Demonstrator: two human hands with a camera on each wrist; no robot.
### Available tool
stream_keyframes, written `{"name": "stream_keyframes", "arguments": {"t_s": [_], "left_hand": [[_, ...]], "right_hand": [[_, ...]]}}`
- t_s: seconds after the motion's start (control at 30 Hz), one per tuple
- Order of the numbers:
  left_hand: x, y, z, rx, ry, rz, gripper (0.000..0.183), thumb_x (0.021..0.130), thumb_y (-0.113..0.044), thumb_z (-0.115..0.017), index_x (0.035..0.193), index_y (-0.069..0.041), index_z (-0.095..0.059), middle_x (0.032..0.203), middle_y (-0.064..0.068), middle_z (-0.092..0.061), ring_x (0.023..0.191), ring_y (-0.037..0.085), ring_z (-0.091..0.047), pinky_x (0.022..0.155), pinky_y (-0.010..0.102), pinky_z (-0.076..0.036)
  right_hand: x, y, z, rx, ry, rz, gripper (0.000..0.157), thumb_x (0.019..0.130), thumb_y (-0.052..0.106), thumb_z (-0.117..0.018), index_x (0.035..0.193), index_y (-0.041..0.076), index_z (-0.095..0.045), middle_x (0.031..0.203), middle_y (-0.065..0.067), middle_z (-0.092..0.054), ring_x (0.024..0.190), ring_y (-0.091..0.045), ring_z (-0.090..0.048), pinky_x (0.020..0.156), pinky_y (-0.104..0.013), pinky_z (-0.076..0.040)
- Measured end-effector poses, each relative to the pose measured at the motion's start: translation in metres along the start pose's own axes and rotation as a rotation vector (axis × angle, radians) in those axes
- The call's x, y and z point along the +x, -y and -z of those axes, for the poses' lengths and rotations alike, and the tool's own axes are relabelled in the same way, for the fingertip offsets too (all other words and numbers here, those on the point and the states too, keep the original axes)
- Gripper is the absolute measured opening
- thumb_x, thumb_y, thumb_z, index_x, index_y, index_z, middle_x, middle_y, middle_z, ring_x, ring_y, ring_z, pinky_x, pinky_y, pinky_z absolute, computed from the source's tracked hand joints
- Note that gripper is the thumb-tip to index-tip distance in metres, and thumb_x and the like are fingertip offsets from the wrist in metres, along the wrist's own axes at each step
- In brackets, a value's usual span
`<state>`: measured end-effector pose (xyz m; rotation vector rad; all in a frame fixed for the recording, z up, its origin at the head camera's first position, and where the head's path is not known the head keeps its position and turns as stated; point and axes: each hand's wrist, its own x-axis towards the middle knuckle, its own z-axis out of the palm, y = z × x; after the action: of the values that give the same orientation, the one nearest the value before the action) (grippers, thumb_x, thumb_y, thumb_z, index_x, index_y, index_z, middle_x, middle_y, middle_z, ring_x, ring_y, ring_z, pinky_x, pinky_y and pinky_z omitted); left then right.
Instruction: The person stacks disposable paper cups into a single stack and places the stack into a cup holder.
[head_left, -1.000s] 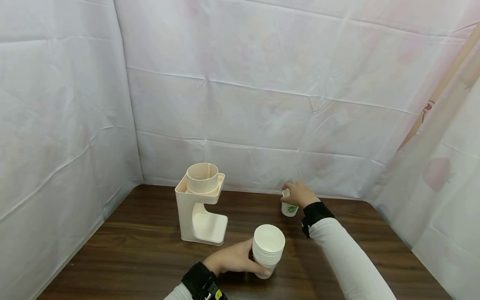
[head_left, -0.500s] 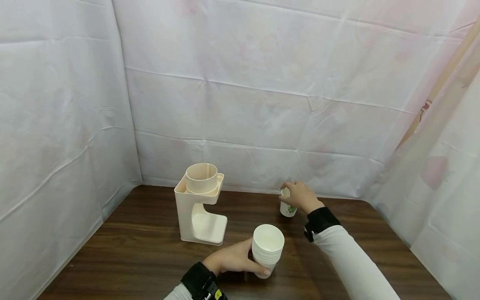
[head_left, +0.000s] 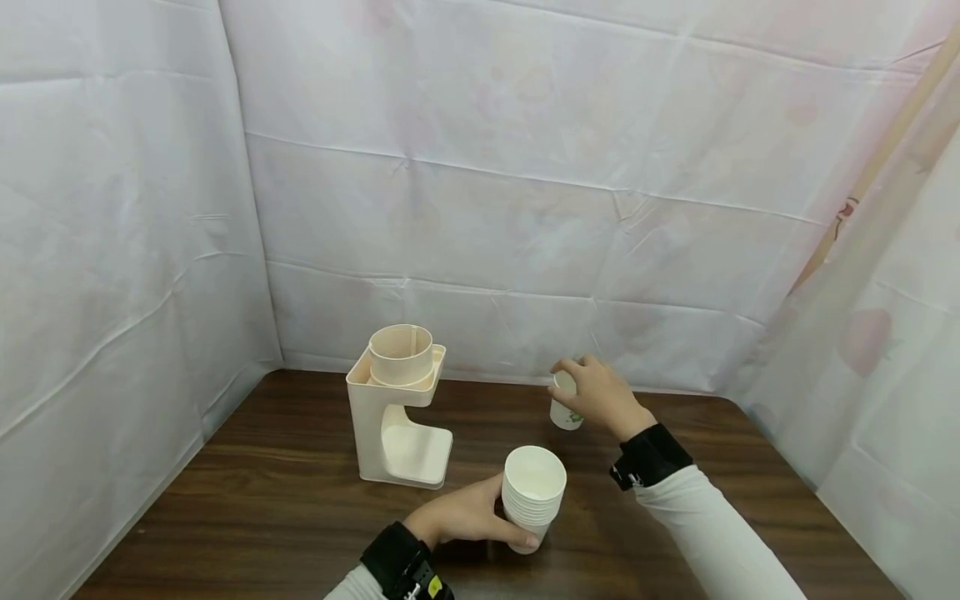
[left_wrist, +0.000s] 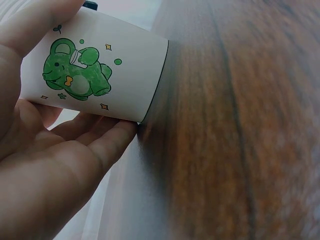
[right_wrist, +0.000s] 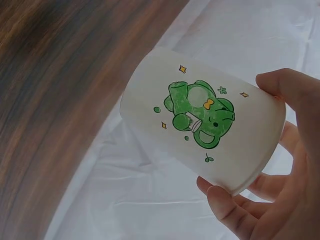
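Observation:
My left hand (head_left: 467, 514) curls round a stack of white paper cups (head_left: 535, 483) near the front of the table, mouths facing up. In the left wrist view, a green bear print shows on the lowest cup (left_wrist: 125, 60), whose base is at the wooden surface. Farther back on the right, my right hand (head_left: 602, 396) grips a single paper cup (head_left: 564, 414) by its rim, between thumb and fingers. That cup (right_wrist: 150, 95) carries the same bear print in the right wrist view. Whether its base touches the table, I cannot tell.
A cream holder (head_left: 367, 421) with a round tube (head_left: 401, 354) on top and a flat base tray (head_left: 420, 454) stands left of both hands. The dark wooden table (head_left: 247, 500) ends at a white cloth backdrop (head_left: 487, 225), with more cloth at both sides.
The single cup and my right hand have shifted a little to the left, and the wrist has turned slightly. My left hand and the stack stay in place.

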<state>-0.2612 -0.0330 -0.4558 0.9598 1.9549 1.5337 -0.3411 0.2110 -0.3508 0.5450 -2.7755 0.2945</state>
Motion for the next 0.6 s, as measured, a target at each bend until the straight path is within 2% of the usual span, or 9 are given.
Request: {"name": "stream_keyframes", "arguments": {"t_s": [0.33, 0.6], "left_hand": [[0.001, 0.002, 0.000, 0.000, 0.010, -0.015, 0.070, 0.083, -0.015, -0.083, 0.141, -0.024, -0.045, 0.125, -0.010, -0.061, 0.119, 0.009, -0.055, 0.104, 0.033, -0.036], [0.000, 0.001, -0.001, 0.001, 0.009, -0.006, 0.071, 0.083, -0.015, -0.083, 0.142, -0.024, -0.044, 0.125, -0.010, -0.061, 0.120, 0.009, -0.054, 0.105, 0.034, -0.036]], "right_hand": [[-0.015, 0.017, 0.014, 0.022, -0.092, 0.074, 0.036, 0.095, 0.039, -0.069, 0.124, 0.018, -0.068, 0.116, -0.020, -0.061, 0.102, -0.038, -0.061, 0.077, -0.053, -0.052], [-0.028, 0.029, 0.030, 0.052, -0.110, 0.124, 0.034, 0.095, 0.040, -0.068, 0.125, 0.023, -0.068, 0.114, -0.012, -0.061, 0.100, -0.031, -0.061, 0.076, -0.047, -0.053]]}}
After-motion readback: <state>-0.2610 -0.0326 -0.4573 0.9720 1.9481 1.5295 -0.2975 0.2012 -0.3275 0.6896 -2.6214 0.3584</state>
